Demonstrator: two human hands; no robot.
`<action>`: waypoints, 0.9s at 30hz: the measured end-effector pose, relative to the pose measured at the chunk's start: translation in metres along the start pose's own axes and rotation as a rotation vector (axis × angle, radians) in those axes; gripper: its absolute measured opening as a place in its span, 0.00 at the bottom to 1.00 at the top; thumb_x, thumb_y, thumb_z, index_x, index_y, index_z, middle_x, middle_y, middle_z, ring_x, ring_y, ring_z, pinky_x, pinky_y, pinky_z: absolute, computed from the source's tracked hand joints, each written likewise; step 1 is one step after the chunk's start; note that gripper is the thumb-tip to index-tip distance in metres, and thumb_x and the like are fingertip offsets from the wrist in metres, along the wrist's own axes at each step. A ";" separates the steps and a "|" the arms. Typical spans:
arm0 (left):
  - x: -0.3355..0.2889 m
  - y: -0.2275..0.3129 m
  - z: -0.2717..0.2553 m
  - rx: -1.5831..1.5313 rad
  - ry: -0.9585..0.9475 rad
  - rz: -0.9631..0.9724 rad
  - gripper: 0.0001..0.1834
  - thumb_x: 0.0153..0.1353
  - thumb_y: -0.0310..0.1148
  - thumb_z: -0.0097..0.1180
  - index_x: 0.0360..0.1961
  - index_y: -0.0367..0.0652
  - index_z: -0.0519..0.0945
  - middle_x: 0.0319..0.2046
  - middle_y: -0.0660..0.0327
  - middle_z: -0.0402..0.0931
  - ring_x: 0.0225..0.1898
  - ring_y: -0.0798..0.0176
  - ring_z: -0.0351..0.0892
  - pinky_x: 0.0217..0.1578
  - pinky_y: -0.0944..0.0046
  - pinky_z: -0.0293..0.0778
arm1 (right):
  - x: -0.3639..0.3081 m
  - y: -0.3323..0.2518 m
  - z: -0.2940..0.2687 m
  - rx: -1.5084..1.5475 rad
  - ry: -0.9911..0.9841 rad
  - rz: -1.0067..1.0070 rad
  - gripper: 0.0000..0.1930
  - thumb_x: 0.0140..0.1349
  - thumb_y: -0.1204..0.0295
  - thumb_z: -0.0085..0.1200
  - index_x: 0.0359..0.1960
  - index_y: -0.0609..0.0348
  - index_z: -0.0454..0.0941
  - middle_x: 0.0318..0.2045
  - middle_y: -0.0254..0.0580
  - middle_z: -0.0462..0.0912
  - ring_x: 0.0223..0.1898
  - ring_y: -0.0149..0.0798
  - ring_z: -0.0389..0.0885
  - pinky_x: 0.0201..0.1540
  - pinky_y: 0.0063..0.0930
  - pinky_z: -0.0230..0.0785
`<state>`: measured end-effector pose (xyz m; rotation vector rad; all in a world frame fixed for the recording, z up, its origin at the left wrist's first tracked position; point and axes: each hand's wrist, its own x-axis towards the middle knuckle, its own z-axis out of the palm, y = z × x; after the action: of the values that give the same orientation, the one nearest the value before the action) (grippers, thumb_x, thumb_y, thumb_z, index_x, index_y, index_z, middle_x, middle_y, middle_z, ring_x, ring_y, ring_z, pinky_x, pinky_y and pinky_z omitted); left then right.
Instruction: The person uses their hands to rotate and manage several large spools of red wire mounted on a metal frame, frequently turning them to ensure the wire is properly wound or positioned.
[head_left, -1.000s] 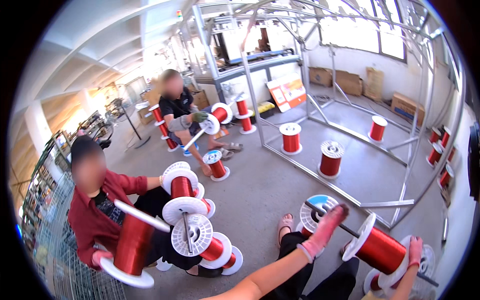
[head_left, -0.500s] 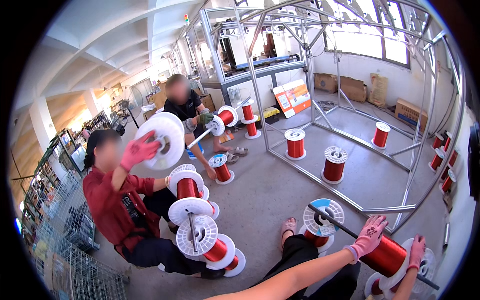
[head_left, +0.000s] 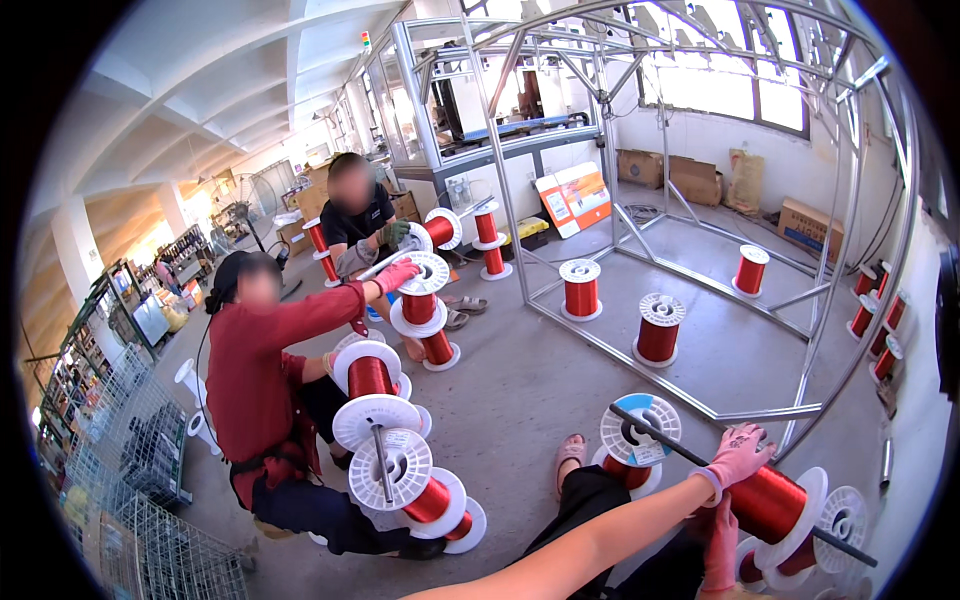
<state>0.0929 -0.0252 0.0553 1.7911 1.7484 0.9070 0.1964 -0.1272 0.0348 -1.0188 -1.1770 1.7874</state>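
Observation:
At the lower right, a wire spool [head_left: 768, 505] wound with red wire lies tilted on a long dark rod [head_left: 655, 432]. My left hand [head_left: 742, 455], in a pink glove, is closed over the upper left end of this spool. Below that wrist my right hand [head_left: 720, 550], also gloved, presses up against the same end; my left forearm partly hides its fingers. The rod's left end crosses above an upright spool with a blue-and-white label [head_left: 640, 435] beside my foot. More white spool flanges [head_left: 842, 518] show under the rod's right end.
At left, a co-worker in a red shirt [head_left: 275, 350] has a gloved hand at a stacked spool [head_left: 420, 290]. Another person [head_left: 360, 205] crouches behind with a spool. Several spools lie in a row [head_left: 430, 500]. A metal frame [head_left: 690, 400] stands at right around upright spools.
My right hand has moved from the held spool's right flange to its left end. The red-shirted co-worker's raised spool has come down onto another spool. My left hand stays on its spool.

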 end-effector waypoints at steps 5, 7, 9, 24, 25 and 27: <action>0.001 0.008 -0.011 -0.072 -0.072 -0.032 0.32 0.61 0.54 0.40 0.54 0.36 0.70 0.59 0.51 0.63 0.65 0.51 0.53 0.64 0.54 0.45 | 0.038 0.035 -0.005 0.125 0.068 -0.290 0.13 0.65 0.65 0.48 0.41 0.64 0.74 0.31 0.33 0.79 0.29 0.25 0.76 0.32 0.17 0.68; 0.000 0.006 -0.008 -0.015 -0.057 -0.039 0.32 0.61 0.54 0.39 0.54 0.37 0.71 0.59 0.51 0.63 0.66 0.52 0.52 0.64 0.52 0.45 | 0.035 0.031 -0.006 0.121 0.034 -0.262 0.10 0.63 0.72 0.49 0.41 0.65 0.74 0.32 0.31 0.78 0.31 0.24 0.75 0.33 0.17 0.67; 0.000 0.002 -0.002 0.003 -0.023 -0.030 0.32 0.60 0.54 0.41 0.54 0.38 0.71 0.59 0.51 0.64 0.65 0.52 0.53 0.64 0.51 0.45 | 0.027 0.023 0.001 0.074 0.019 -0.280 0.09 0.62 0.73 0.49 0.40 0.64 0.75 0.30 0.30 0.78 0.30 0.23 0.74 0.32 0.18 0.66; 0.002 -0.015 0.013 0.125 0.123 0.161 0.32 0.58 0.55 0.46 0.52 0.37 0.72 0.56 0.51 0.67 0.61 0.51 0.60 0.63 0.56 0.51 | 0.011 -0.087 -0.112 -1.143 1.040 -0.766 0.21 0.60 0.66 0.52 0.51 0.66 0.69 0.50 0.55 0.74 0.52 0.52 0.70 0.55 0.38 0.61; 0.003 -0.018 0.014 0.113 0.130 0.151 0.32 0.58 0.54 0.47 0.52 0.38 0.72 0.56 0.51 0.67 0.61 0.51 0.60 0.62 0.55 0.51 | 0.024 -0.084 -0.129 -1.180 1.042 -0.636 0.25 0.60 0.63 0.53 0.54 0.67 0.67 0.54 0.58 0.70 0.57 0.54 0.66 0.59 0.40 0.57; 0.007 -0.014 0.015 -0.009 0.116 0.174 0.31 0.58 0.52 0.48 0.54 0.37 0.71 0.56 0.49 0.66 0.61 0.51 0.60 0.62 0.56 0.52 | 0.043 -0.070 -0.170 -1.066 0.910 -0.320 0.28 0.62 0.56 0.47 0.55 0.69 0.66 0.53 0.62 0.71 0.58 0.56 0.66 0.60 0.41 0.57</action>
<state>0.0941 -0.0157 0.0361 1.9430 1.6740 1.1074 0.3439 -0.0094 0.0479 -1.8033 -1.5024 0.2044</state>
